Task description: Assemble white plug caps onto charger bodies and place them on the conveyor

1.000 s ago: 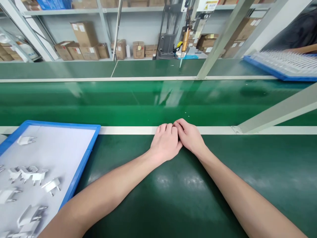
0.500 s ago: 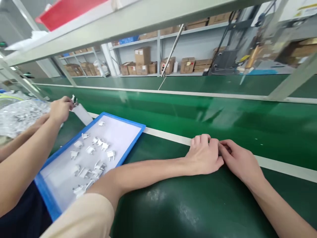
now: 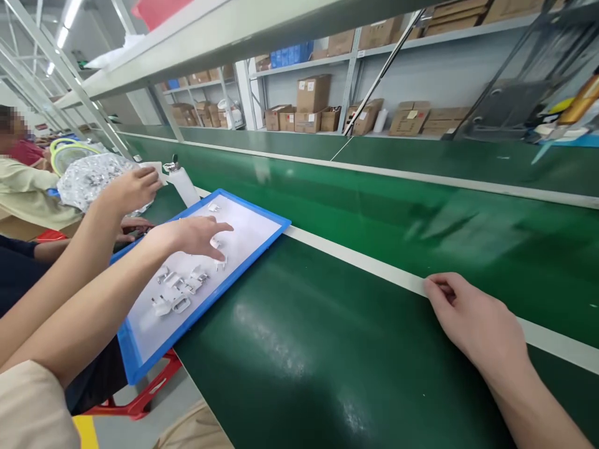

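My left hand [image 3: 199,237] hovers over a white, blue-rimmed tray [image 3: 286,224], index finger stretched out and thumb apart, with nothing visible in it. Several small white plug pieces with metal pins lie scattered in that tray, some partly hidden under the hand; a plug piece [image 3: 221,264] lies just below my thumb. At the right, my right hand [image 3: 482,327] rests by the pale strip [image 3: 365,260] along the bench, fingers curled and thumb pressed to the index finger. Whatever it pinches, if anything, is hidden.
A co-worker's hand [image 3: 133,190] reaches past the tray, near a white bottle [image 3: 183,186] with a metal top. Beyond it stands a clear plastic bag [image 3: 91,181] of small parts. A green belt [image 3: 327,193] runs behind the strip. An overhead beam [image 3: 224,47] crosses above.
My left hand has left my right hand and moved left over the tray. My right hand stays pinched by the strip. The co-worker's hand has come away from the bottle. The view has turned left.
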`<state>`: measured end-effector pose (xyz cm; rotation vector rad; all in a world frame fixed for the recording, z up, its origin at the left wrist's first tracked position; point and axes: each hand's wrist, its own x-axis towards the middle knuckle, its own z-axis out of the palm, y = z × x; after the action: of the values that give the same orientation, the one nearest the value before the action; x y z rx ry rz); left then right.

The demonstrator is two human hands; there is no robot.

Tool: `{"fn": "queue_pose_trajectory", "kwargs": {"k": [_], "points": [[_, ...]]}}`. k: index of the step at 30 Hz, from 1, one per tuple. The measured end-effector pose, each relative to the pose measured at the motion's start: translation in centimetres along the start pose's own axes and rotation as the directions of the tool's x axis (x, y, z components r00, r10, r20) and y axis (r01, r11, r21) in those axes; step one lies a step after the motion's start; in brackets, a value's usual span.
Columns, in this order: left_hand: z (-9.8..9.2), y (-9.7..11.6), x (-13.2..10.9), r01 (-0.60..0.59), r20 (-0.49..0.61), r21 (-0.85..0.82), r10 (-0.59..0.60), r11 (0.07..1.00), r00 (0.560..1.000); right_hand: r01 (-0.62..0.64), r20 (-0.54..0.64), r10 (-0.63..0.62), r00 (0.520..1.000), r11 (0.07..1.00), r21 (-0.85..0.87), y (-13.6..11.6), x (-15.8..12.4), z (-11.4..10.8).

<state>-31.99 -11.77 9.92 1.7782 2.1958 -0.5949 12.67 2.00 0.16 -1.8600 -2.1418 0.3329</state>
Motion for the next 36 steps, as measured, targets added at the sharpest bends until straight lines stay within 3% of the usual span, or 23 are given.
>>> {"fn": "queue_pose_trajectory", "kwargs": {"k": [3, 9, 15, 20, 23, 26, 29, 32, 34, 36], "points": [[1.3, -1.0, 0.0, -0.015, 0.056, -0.054, 0.018, 0.998, 0.998, -0.012, 0.004, 0.013, 1.0, 1.0, -0.022, -0.1, 0.2, 0.2], [1.8, -0.4, 1.1, -0.021, 0.02, -0.059, 0.023, 0.998, 1.0, -0.009, 0.008, 0.01, 1.0, 0.999, -0.034, 0.0, -0.1, 0.4], [2.2, -2.6, 2.5, -0.092, 0.066, -0.162, 0.104, 0.983, 0.992, -0.037, 0.044, 0.039, 0.998, 0.999, -0.04, -0.2, -0.1, 0.1], [3.9, -2.6, 2.8, -0.125, -0.04, -0.24, 0.119, 0.963, 0.992, -0.04, 0.045, 0.042, 0.998, 0.998, -0.046, -0.2, 0.0, 0.1], [5.1, -2.1, 2.8, -0.198, -0.149, -0.217, 0.169, 0.956, 0.974, -0.025, 0.032, 0.026, 0.999, 0.998, -0.051, -0.1, 0.0, 0.2], [5.5, -1.9, 2.8, -0.258, -0.19, -0.185, 0.223, 0.948, 0.956, -0.033, 0.025, 0.034, 0.999, 0.998, -0.056, -0.2, -0.1, 0.3], [4.4, -2.2, 2.6, -0.253, -0.184, -0.204, 0.217, 0.946, 0.959, -0.031, 0.021, 0.032, 0.999, 0.998, -0.061, -0.2, -0.3, 0.4], [2.1, -1.5, 1.8, -0.21, -0.213, -0.364, 0.139, 0.907, 0.967, -0.006, 0.019, 0.007, 1.0, 0.999, -0.052, 0.1, -0.3, 0.4], [0.4, 0.4, 1.3, -0.252, -0.243, -0.546, 0.137, 0.799, 0.96, 0.001, -0.003, -0.001, 1.0, 1.0, -0.016, 0.3, -0.1, 0.4], [-1.1, 4.0, 1.6, -0.365, -0.285, -0.714, 0.228, 0.598, 0.931, 0.02, -0.065, -0.01, 0.998, 0.989, 0.145, 0.3, -0.1, 0.4]]}}
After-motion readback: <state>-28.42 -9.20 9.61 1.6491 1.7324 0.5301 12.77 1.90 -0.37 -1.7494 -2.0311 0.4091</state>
